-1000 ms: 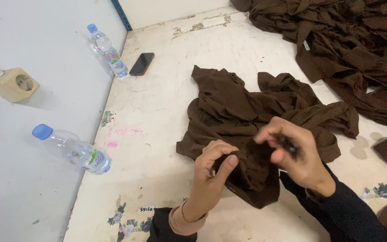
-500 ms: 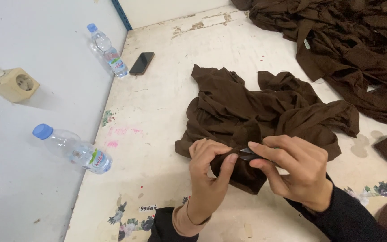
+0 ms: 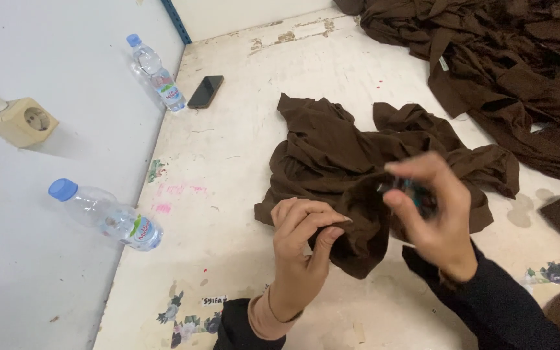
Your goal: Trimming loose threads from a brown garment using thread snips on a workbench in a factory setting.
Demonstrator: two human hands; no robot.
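the left hand pinches a fold of the brown garment, which spreads up and away from that pinch. just right of it the right hand, blurred, holds a small dark tool at the cloth. a water bottle lies well left; a phone lies far beyond.

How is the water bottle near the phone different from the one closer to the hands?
The far water bottle lies up by the black phone, cap pointing away; the near water bottle lies alone, lower left, closer to the left hand, cap pointing left. The far one looks smaller in the picture; the near one looks bigger. Both are clear plastic with blue caps, lying on their sides.
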